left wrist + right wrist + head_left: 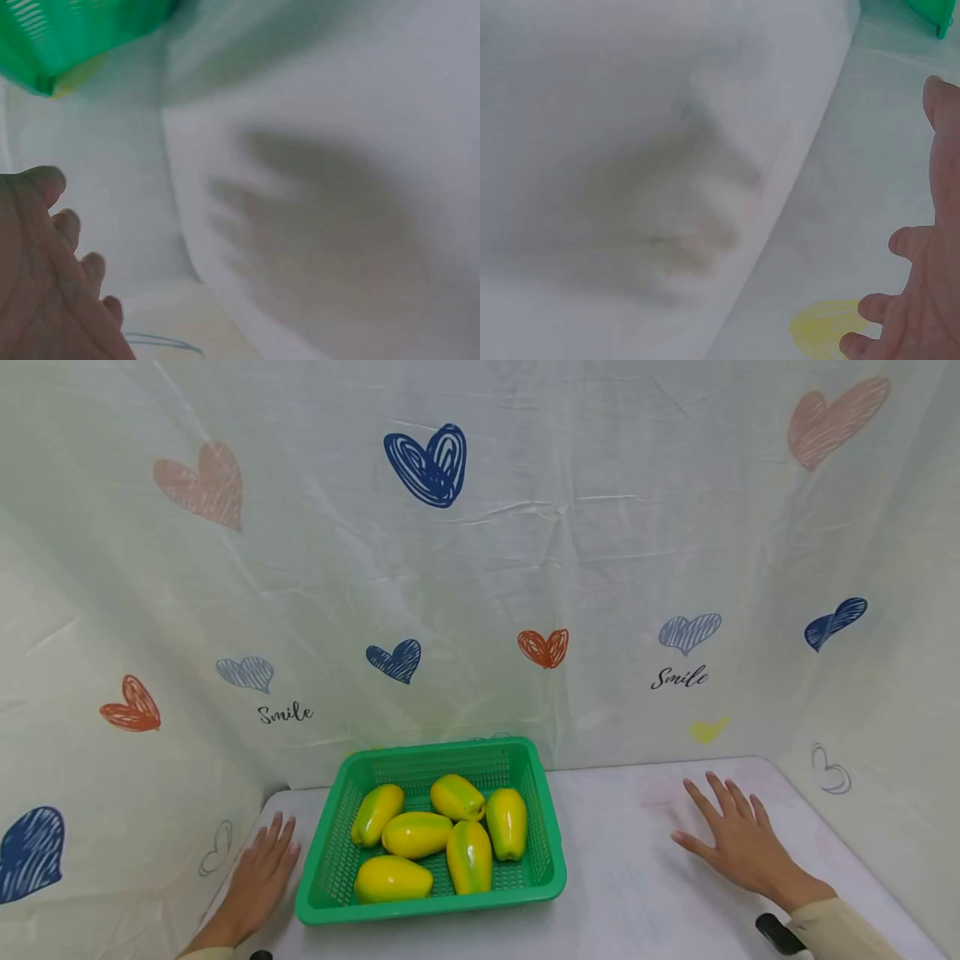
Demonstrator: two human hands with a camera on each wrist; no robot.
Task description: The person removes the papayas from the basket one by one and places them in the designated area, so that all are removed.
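Observation:
A green plastic basket (435,907) with perforated walls stands on the table, holding several glossy yellow-green fruits (416,835) shaped like papayas. To the left of the basket, my left hand (262,881) is spread flat with straight fingers, holding nothing. Far to the basket's right, my right hand (738,843) has its fingers spread, and nothing is in it. Both palms are raised over the tabletop and cast shadows on it in the wrist views. A corner of the basket (82,34) shows above the left hand (49,277) in the left wrist view.
A white table (615,877) carries the basket. Behind and beside it hang pale curtains (480,577) printed with hearts and the word "Smile". Dark wrist-camera parts (780,933) show by the right sleeve (840,927).

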